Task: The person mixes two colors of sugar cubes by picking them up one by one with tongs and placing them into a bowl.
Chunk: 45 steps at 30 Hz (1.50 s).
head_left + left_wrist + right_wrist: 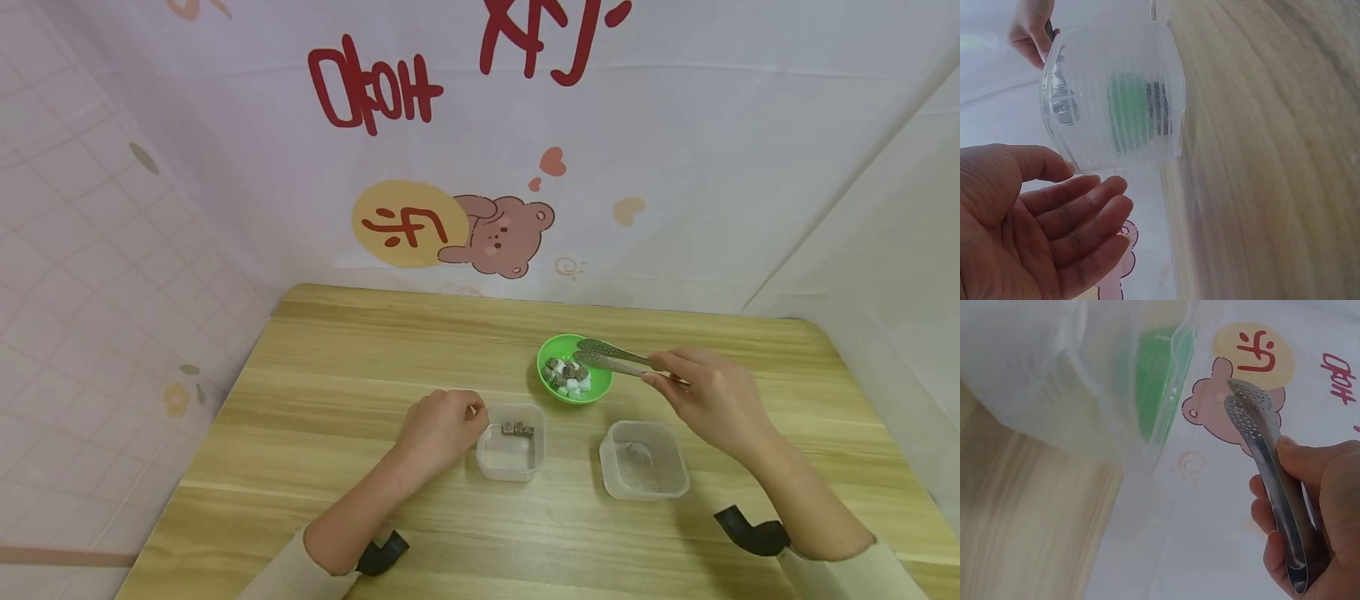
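Note:
My right hand (716, 400) grips metal tongs (1275, 487) with perforated ends. In the head view the tong tips overlap the right part of a green bowl (547, 392). The two tips stand slightly apart with nothing between them. White cubes (573, 386) and brown cubes (567, 372) lie mixed in the bowl. At the left corner of a clear plastic container (512, 475), my left hand (442, 427) pinches the rim between thumb and forefinger, its other fingers loosely bent. A short row of brown cubes (518, 429) lies inside that container, along its far side.
Another clear plastic container (645, 492) stands to the right, below my right hand. Everything rests on a wood-grain table (360, 350). A white printed cloth (675, 125) hangs behind the table's far edge, with more cloth on both sides.

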Tool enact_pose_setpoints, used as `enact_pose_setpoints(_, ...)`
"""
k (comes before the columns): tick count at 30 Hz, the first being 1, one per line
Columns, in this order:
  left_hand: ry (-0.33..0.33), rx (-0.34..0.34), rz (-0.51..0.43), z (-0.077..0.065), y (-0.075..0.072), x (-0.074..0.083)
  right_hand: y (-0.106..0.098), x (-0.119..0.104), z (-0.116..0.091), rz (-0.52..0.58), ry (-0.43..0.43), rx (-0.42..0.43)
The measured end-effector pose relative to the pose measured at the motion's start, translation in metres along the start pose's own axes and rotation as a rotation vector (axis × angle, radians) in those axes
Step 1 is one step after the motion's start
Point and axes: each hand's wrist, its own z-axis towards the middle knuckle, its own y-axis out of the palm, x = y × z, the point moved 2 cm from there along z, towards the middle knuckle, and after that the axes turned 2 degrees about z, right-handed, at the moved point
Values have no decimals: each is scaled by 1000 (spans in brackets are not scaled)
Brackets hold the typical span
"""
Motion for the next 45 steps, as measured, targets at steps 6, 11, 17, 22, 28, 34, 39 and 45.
enact_pose_setpoints(6, 6, 0, 2, 0, 1, -1, -4, -8, 5, 7, 13, -1)
enact_pose_setpoints(11, 4, 4, 4, -1, 0, 0, -4, -19, 11, 23, -18, 9)
enact_pose_setpoints(17, 6, 2, 2, 0, 0, 1, -3, -33, 17, 47, -78, 35)
enact_pose_setpoints(22, 7, 6, 4, 0, 0, 1, -2, -47, 21, 59, -102, 2)
enact_pose_setpoints(28, 0, 5, 4, 0, 0, 1, 2, -63, 27, 53, -174, -49)
enact_pose_setpoints(34, 1, 3, 0, 0, 0, 1, 12, -77, 31, 29, -268, -155)
enact_pose_setpoints(39, 5, 0, 3, 0, 0, 1, 24, -88, 32, -51, -330, -255)
enact_pose_setpoints(45, 13, 1, -4, 0, -1, 1, 37, -99, 35, -165, -383, -330)
